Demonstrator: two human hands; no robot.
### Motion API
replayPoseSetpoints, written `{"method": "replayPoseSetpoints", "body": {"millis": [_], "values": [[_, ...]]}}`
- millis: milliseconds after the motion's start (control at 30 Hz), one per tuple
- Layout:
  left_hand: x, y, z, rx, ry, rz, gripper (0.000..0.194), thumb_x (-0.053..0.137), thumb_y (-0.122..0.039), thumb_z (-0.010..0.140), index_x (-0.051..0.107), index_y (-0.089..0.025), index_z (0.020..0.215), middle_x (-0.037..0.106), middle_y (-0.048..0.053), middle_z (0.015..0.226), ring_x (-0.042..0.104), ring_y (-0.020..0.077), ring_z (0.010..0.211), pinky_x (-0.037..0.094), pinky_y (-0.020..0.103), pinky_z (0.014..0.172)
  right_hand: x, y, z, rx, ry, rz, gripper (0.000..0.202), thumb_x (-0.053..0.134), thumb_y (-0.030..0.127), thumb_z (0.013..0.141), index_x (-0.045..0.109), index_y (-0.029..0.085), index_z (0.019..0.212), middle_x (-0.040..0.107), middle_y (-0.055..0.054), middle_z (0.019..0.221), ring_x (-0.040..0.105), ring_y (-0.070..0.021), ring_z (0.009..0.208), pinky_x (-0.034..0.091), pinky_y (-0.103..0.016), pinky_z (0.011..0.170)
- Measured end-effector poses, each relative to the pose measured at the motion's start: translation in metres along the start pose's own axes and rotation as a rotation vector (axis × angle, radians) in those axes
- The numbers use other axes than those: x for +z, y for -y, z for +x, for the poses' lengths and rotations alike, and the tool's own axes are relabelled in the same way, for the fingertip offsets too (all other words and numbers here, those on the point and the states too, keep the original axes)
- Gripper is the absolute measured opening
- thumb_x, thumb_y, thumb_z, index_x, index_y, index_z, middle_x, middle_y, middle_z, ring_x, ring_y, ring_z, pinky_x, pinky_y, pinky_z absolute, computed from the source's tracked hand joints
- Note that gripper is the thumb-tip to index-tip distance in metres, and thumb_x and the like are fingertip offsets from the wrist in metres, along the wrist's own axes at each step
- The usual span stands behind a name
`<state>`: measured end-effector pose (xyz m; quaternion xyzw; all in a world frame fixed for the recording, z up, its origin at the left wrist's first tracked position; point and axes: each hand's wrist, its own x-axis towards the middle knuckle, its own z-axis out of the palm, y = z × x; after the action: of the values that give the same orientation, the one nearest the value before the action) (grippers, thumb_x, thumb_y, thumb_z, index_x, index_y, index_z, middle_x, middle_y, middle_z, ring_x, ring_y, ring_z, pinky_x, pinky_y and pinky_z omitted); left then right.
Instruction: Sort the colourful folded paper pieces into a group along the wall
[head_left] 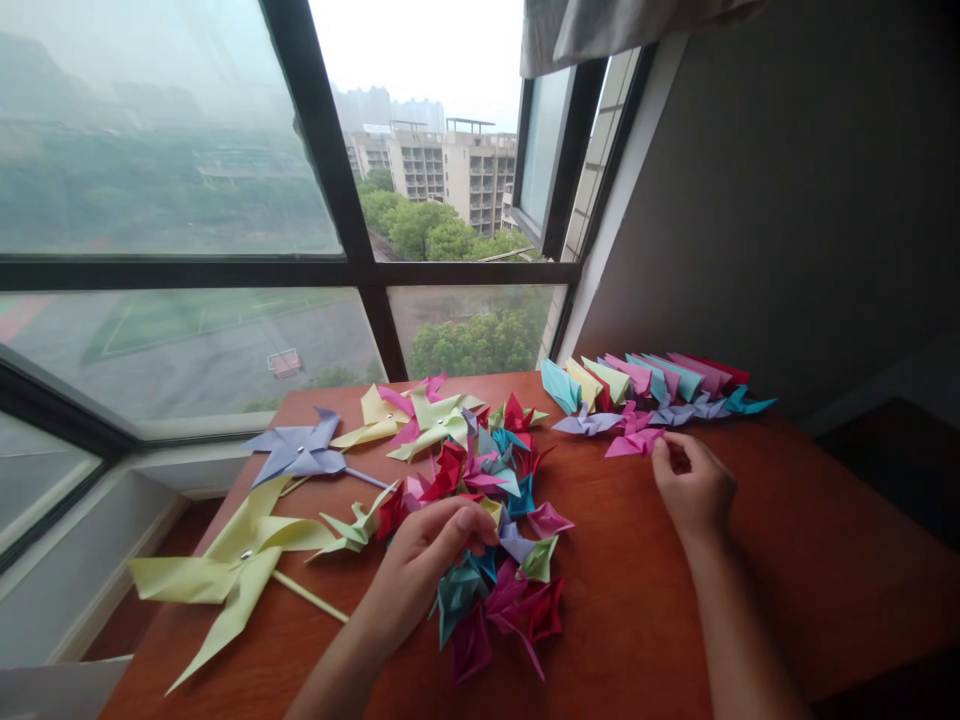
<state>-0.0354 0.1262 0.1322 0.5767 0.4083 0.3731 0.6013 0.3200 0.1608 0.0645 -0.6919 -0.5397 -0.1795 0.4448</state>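
Observation:
My right hand (694,485) is closed in a pinch at the right tip of a pink folded-paper crane (632,438) on the table. Just behind that crane stands a row of folded paper pieces (637,378) in blue, yellow, pink and red, with lilac cranes (589,422) in front. My left hand (442,535) hovers over a heap of colourful paper cranes (514,575), its fingers curled together. Whatever those fingers may hold is hidden. A light green paper crane (352,525) lies left of the heap.
On the table's left side lie a large yellow pinwheel (244,560), a lilac pinwheel (300,447) and a pale green pinwheel (439,422). The reddish-brown table (615,600) meets a window frame (367,272) behind and a dark wall (787,200) at the right.

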Motion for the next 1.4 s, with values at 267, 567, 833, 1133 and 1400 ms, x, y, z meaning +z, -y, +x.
{"method": "replayPoseSetpoints", "body": {"millis": [267, 567, 833, 1133, 1400], "values": [[0.0, 0.0, 0.002, -0.032, -0.006, -0.014, 0.045, 0.054, -0.055, 0.094, 0.073, -0.015, 0.084, 0.073, 0.008, 0.082, 0.06, 0.0197, 0.074, 0.043, 0.025, 0.066, 0.011, 0.004, -0.009, 0.101, 0.122, -0.108, 0.025, 0.054, 0.036, 0.087, 0.07, 0.017, 0.085, 0.074, -0.009, 0.078, 0.066, -0.0213, 0.068, 0.042, -0.029, 0.062], [0.001, -0.004, 0.001, -0.031, 0.0, 0.003, 0.042, 0.056, -0.052, 0.094, 0.073, -0.015, 0.083, 0.073, 0.007, 0.081, 0.059, 0.0186, 0.073, 0.043, 0.025, 0.066, 0.017, 0.006, -0.013, 0.113, 0.202, -0.179, 0.017, 0.056, 0.03, 0.085, 0.068, 0.018, 0.084, 0.073, -0.007, 0.075, 0.062, -0.0195, 0.066, 0.034, -0.028, 0.061], [0.002, -0.005, 0.002, -0.051, 0.015, 0.002, 0.038, 0.06, -0.05, 0.091, 0.074, -0.015, 0.082, 0.073, 0.007, 0.081, 0.059, 0.0188, 0.074, 0.043, 0.025, 0.065, 0.02, 0.005, -0.015, 0.112, 0.318, -0.256, 0.01, 0.06, 0.026, 0.083, 0.066, 0.018, 0.082, 0.068, -0.005, 0.072, 0.053, -0.0159, 0.059, 0.024, -0.028, 0.057], [0.002, -0.005, 0.002, -0.066, 0.009, -0.021, 0.038, 0.061, -0.05, 0.091, 0.074, -0.016, 0.082, 0.072, 0.007, 0.08, 0.058, 0.0178, 0.072, 0.043, 0.024, 0.064, 0.023, 0.004, -0.017, 0.107, 0.349, -0.279, 0.012, 0.06, 0.027, 0.084, 0.068, 0.018, 0.084, 0.068, -0.005, 0.07, 0.052, -0.0163, 0.059, 0.025, -0.028, 0.056], [0.001, -0.004, 0.002, -0.069, 0.013, -0.034, 0.036, 0.062, -0.049, 0.091, 0.073, -0.015, 0.083, 0.073, 0.006, 0.08, 0.059, 0.0177, 0.073, 0.042, 0.023, 0.064, 0.027, 0.002, -0.018, 0.11, 0.344, -0.263, 0.014, 0.059, 0.028, 0.086, 0.069, 0.018, 0.086, 0.069, -0.006, 0.073, 0.055, -0.0179, 0.062, 0.025, -0.029, 0.057]]}}
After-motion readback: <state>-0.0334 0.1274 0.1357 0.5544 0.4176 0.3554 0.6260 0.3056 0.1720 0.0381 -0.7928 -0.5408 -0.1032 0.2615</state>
